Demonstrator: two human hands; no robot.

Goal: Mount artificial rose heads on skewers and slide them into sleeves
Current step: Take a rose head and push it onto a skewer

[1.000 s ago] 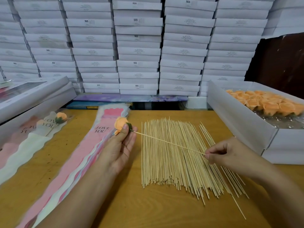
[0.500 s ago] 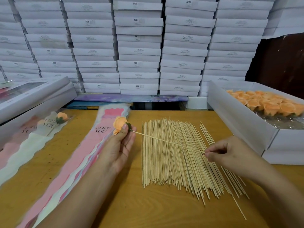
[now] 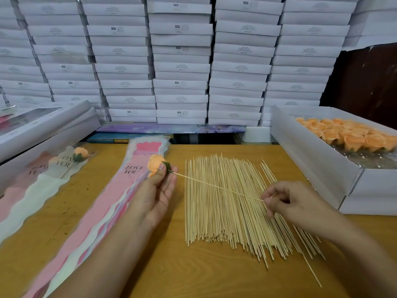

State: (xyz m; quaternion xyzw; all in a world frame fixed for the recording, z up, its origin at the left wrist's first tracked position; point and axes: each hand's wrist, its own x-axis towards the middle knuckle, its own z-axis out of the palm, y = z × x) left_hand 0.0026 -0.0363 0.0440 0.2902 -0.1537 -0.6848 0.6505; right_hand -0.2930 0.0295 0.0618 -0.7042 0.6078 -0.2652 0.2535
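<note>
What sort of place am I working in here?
Probably a small packing workshop or stockroom for gift flowers: stacked white boxes fill the back wall, an open box of orange rose heads sits at right, and loose skewers cover the wooden table.

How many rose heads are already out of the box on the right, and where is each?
2. One rose head is in the left hand, on a skewer pinched by the right hand. Another lies sleeved at far left. Others may be hidden.
</note>
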